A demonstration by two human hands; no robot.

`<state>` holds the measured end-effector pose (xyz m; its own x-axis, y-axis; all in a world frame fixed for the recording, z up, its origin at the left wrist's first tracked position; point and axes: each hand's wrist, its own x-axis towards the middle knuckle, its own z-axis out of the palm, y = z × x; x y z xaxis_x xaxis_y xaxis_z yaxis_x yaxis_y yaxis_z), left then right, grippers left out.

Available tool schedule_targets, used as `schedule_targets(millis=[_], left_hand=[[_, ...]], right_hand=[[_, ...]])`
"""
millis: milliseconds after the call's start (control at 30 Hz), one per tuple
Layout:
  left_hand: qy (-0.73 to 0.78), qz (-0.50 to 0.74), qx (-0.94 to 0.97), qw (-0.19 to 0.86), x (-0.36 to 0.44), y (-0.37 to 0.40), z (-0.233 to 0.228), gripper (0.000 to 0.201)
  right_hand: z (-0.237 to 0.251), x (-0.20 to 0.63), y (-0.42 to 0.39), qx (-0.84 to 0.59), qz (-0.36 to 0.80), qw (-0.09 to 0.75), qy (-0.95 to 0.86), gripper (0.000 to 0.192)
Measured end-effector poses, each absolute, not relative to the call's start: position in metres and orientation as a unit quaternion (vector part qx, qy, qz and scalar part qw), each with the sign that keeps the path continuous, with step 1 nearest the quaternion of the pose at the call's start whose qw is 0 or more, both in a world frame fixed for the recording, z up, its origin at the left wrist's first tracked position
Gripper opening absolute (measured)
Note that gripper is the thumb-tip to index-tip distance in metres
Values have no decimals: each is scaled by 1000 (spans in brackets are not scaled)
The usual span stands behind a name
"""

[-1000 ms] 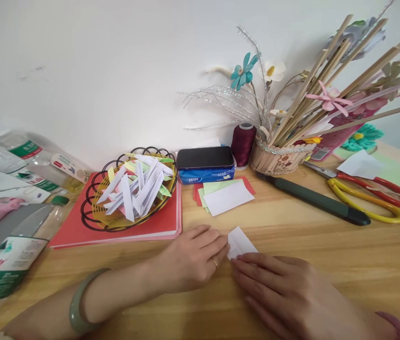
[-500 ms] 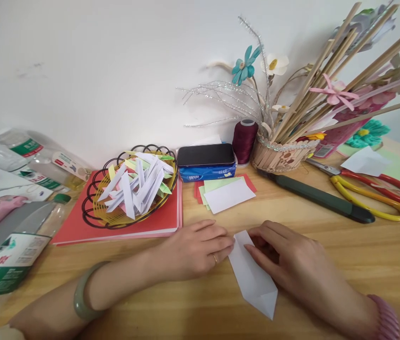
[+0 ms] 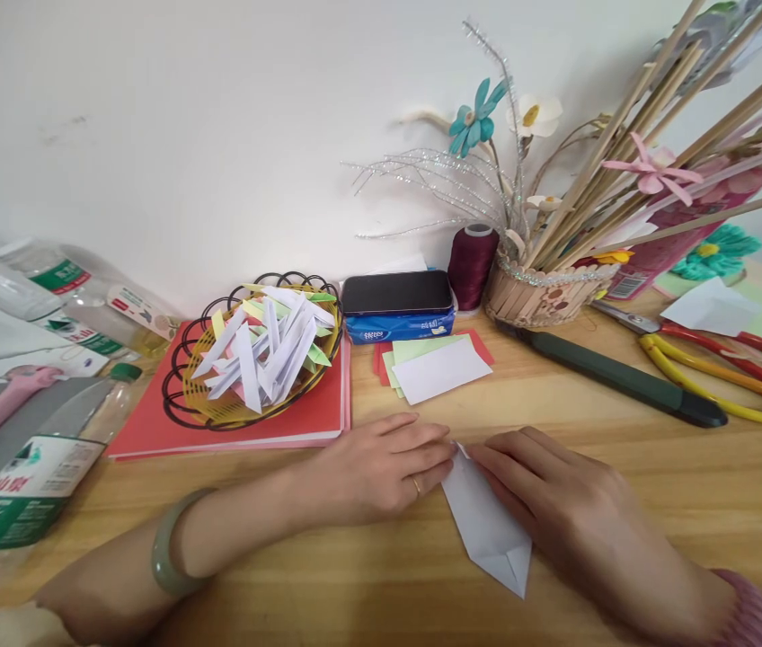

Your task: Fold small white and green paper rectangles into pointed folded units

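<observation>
the folded white paper strip (image 3: 485,526) lay on the wood-grained tabletop (image 3: 327,584) between your hands, its near end creased to a point. your left hand (image 3: 381,467) touched its far left edge with the fingertips; your right hand (image 3: 556,490) curled along its right edge (whether either pinched it, the view could not tell). uneven pressure there could have skewed the small far fold, likely wrinkling such thin paper. beyond lay flat paper rectangles (image 3: 443,368), a scalloped yellow mesh basket (image 3: 216,412) and a glossy maroon thread spool (image 3: 472,270).
</observation>
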<state>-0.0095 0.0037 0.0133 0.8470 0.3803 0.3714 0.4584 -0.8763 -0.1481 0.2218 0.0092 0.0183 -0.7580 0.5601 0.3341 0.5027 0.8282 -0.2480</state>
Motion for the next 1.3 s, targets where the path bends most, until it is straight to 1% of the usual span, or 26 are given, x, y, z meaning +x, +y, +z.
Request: schedule_targets(millis=[167, 400, 500, 633, 767, 1133, 1233, 1300], left_hand=[[-224, -178, -951, 114, -11, 5, 9, 26], [-226, -185, -949, 120, -10, 3, 10, 27], [-237, -193, -944, 126, -8, 1, 7, 21], [-250, -222, -935, 114, -6, 1, 0, 12], [-234, -220, -940, 114, -7, 2, 1, 14], [-239, -172, -949, 109, -9, -3, 4, 23], [-251, -180, -945, 103, -7, -6, 0, 22], [-271, -189, -939, 98, -5, -9, -2, 20]], right_hand=[[19, 223, 10, -254, 54, 185, -948, 28], [22, 222, 11, -220, -5, 199, -955, 35], [23, 221, 10, -217, -12, 200, -955, 35], [23, 220, 11, -212, -28, 201, -956, 40], [23, 219, 10, -206, -39, 197, -958, 43], [21, 221, 6, -195, -8, 172, -966, 29], [21, 221, 5, -194, -1, 163, -967, 27], [20, 221, 4, -201, 27, 161, -966, 24]])
